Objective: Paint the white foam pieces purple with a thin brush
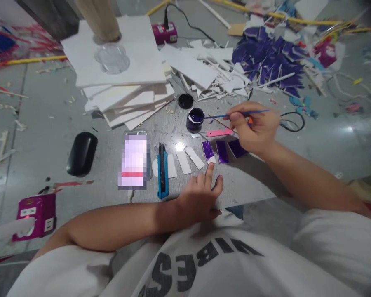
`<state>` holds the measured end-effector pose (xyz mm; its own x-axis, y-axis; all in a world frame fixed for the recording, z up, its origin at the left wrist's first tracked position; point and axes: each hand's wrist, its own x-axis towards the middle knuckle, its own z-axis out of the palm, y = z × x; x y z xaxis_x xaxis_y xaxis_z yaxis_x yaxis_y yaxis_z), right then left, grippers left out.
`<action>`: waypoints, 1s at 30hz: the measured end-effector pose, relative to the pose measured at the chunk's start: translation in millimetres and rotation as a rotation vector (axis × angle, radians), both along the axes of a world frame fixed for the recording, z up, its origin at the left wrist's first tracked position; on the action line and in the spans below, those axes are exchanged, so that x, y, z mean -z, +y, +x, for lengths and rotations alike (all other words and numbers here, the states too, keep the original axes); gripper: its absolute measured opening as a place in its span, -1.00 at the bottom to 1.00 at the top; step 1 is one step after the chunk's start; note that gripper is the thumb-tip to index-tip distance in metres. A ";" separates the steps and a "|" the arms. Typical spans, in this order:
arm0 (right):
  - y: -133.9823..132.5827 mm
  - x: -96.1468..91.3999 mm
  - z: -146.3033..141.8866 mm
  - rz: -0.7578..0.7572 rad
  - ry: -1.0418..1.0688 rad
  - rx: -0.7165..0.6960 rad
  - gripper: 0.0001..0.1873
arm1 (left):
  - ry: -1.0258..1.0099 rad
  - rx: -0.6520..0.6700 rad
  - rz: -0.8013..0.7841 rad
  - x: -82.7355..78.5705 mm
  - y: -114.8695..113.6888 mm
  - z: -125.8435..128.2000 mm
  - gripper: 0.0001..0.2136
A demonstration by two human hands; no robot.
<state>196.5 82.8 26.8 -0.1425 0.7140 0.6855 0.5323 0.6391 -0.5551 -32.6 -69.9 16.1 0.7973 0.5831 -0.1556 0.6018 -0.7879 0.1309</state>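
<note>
My right hand [255, 128] pinches a thin blue paintbrush [216, 116], its tip at the mouth of a small pot of dark purple paint [195, 119]. My left hand [200, 189] lies on the table with fingers apart, one fingertip at the lower white end of a partly painted strip [208, 151]. To its right are two purple pieces [222, 152] [237, 148], the farther one close under my right hand. Two white strips [184, 161] [194, 157] lie on the left. A pink-handled craft knife [219, 133] rests below the pot, whose black lid [186, 101] sits behind it.
A blue box cutter [163, 171] lies over white pieces beside a phone [133, 161]. Farther left is a black case [82, 153]. Stacked white boards [132, 74], white offcuts [198, 68] and purple scraps [266, 57] fill the back. Magenta power sockets [37, 214] stand front left.
</note>
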 end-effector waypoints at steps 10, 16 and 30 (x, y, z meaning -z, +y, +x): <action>35.9 11.0 -22.3 -0.148 -0.057 -0.045 -0.43 | -0.050 0.072 0.084 9.0 2.0 -3.5 0.02; 52.4 17.8 -16.2 -0.212 -0.017 -0.080 -0.35 | -0.018 0.089 0.101 -2.2 -0.9 -3.7 0.05; 59.3 9.1 -28.5 -0.267 0.146 -0.096 -0.24 | -0.453 0.394 0.166 7.8 -9.3 -8.3 -0.62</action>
